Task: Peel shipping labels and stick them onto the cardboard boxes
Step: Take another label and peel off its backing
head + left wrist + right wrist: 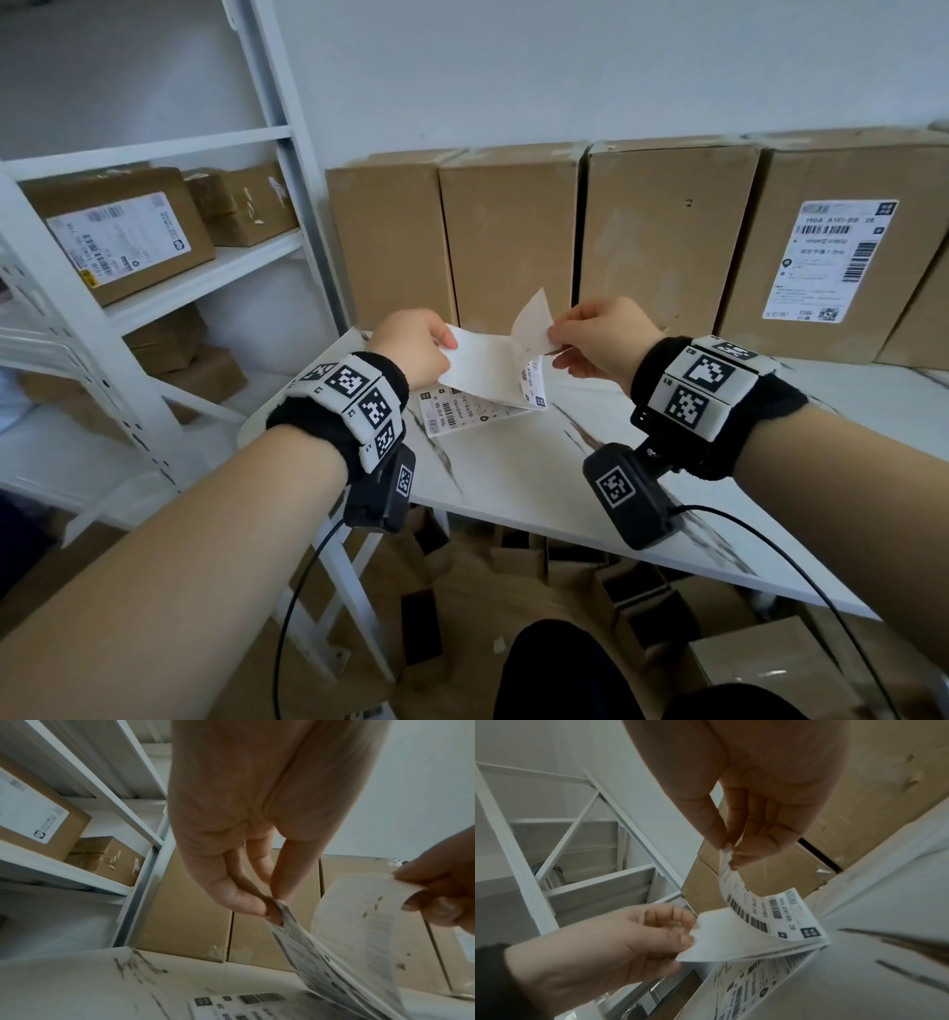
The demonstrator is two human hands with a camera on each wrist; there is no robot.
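The head camera looks forward and down on both hands from above. Each wrist camera looks closely along its own palm. All share the label sheet [482, 367] pinched between them.

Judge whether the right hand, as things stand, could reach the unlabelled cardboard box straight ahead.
Probably yes: the right hand, pinching the half-peeled shipping label, hovers just before that cardboard box, with nothing between.

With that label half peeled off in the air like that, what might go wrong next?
The label is curling as the right hand pinches one corner; its sticky side might fold onto itself and crease. The left hand grips only the edge of the backing sheet, so a sharp pull might tear it or slip it free. The label also hangs near another label on the table and might snag it.
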